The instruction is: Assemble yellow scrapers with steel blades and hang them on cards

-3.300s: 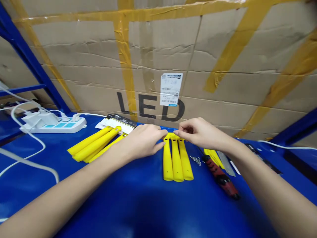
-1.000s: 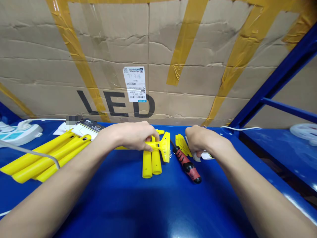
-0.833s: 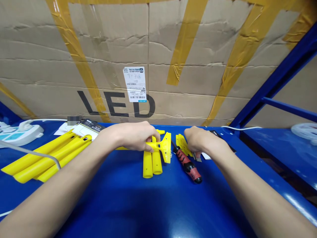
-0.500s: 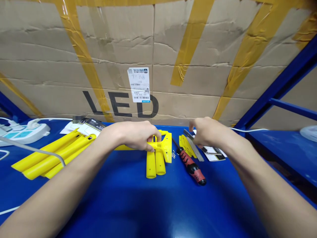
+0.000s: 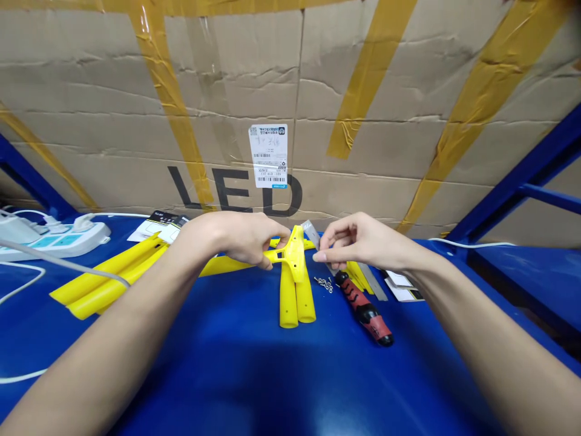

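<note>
My left hand (image 5: 242, 239) is closed around the neck of a yellow plastic scraper head (image 5: 296, 249), which is tipped so its wide end faces right. Between the thumb and fingers of my right hand (image 5: 361, 242) is a flat grey metal blade (image 5: 310, 232), its upper end close beside the scraper head. Two yellow tube handles (image 5: 288, 300) lie below the head. Small screws (image 5: 327, 284) are scattered right of them. A red and black screwdriver (image 5: 365, 312) rests under my right hand, its tip hidden. Behind it are yellow flat pieces (image 5: 356, 277) and another metal blade (image 5: 376, 284).
Long yellow tubes (image 5: 109, 266) and printed cards (image 5: 154, 225) lie at the left, near a white power strip (image 5: 63, 239) with cables. More cards (image 5: 402, 284) are at the right. A large cardboard box (image 5: 254, 72) stands behind the blue table (image 5: 218, 375), with a blue metal frame (image 5: 508, 169) at right.
My right hand has moved left with a blade from the pile towards the scraper head. My left hand has turned the head, showing its edge. The view has shifted slightly left.
</note>
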### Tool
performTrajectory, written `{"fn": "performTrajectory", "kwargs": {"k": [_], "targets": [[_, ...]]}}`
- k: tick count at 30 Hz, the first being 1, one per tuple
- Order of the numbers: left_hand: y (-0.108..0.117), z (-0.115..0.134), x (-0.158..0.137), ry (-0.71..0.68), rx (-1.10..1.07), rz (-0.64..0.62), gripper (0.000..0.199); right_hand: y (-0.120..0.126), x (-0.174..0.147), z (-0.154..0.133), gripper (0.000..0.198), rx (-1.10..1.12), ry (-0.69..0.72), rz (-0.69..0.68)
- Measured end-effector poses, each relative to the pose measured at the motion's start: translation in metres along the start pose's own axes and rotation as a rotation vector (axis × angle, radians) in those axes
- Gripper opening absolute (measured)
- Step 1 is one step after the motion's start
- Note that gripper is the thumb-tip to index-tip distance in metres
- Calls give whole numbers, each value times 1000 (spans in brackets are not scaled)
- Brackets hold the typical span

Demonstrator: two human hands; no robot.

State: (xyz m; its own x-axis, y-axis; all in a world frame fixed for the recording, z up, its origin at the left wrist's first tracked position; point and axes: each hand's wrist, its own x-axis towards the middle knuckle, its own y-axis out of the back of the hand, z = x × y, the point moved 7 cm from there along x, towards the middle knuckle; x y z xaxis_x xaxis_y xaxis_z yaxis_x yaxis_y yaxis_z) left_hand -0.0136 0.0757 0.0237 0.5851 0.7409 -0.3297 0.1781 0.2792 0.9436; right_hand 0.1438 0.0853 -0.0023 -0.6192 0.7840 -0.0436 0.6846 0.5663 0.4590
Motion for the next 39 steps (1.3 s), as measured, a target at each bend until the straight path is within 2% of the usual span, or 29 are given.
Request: {"fn": "performTrajectory", "kwargs": {"k": [3,6,10,19,22,26,30,39], "targets": [[-1,-2,1,-5,-26,11,27,2,0,1,30,55,-15,69],[-2,-2,2,-23,-43,22,26,3,0,1,50,105,-54,159],[-1,-1,2,-31,-43,31,28,-5,2,2,74,171,-112,155],[-2,-2,3,-25,-37,25,33,-8,8,1,53,242,5,176],[-2,3,4,-58,-46,28,33,-10,10,1,49,191,40,190],[-2,6,4,-77,-35,35,29,-10,11,3,53,129,45,223],[-3,5,5,-92,-45,38,24,-12,11,7,61,187,9,170],[-3,6,4,-81,-45,30,21,-14,11,6,74,101,-23,111]]}}
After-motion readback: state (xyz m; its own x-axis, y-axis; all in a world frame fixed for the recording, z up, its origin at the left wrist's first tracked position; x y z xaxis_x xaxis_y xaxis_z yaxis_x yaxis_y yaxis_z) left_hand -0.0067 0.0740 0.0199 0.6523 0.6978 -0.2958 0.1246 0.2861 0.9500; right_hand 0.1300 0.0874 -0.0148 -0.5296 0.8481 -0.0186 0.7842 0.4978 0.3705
